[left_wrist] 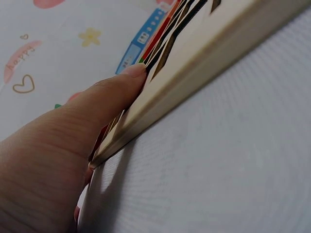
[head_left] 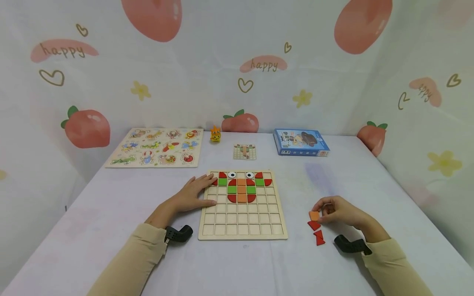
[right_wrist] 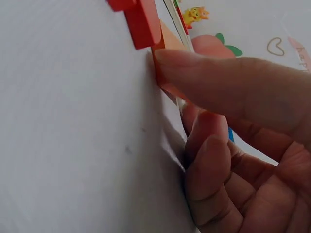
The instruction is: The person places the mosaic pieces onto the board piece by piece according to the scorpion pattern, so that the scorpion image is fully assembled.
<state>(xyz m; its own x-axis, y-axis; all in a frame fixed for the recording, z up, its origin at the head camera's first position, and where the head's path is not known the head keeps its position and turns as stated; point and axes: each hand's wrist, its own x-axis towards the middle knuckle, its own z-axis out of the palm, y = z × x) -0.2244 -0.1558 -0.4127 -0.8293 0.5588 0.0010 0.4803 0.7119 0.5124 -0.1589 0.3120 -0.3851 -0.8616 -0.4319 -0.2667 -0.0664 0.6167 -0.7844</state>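
Observation:
A wooden grid board (head_left: 242,220) lies mid-table, its upper cells filled with red, green and orange tiles and two round eye tiles. My left hand (head_left: 190,195) rests along the board's left edge with fingers stretched; its thumb (left_wrist: 114,87) lies on the frame in the left wrist view. To the right of the board, my right hand (head_left: 342,213) pinches an orange square tile (head_left: 314,215) between thumb and index finger, low over the cloth. A red tile (head_left: 314,225) lies just below it, and more red pieces (head_left: 319,236) lie nearer me.
Behind the board is a small pattern card (head_left: 244,152). An insect picture board (head_left: 155,148) lies back left, beside an orange-and-yellow toy figure (head_left: 215,134). A blue box (head_left: 300,142) lies back right. Printed cloth hangs behind the table.

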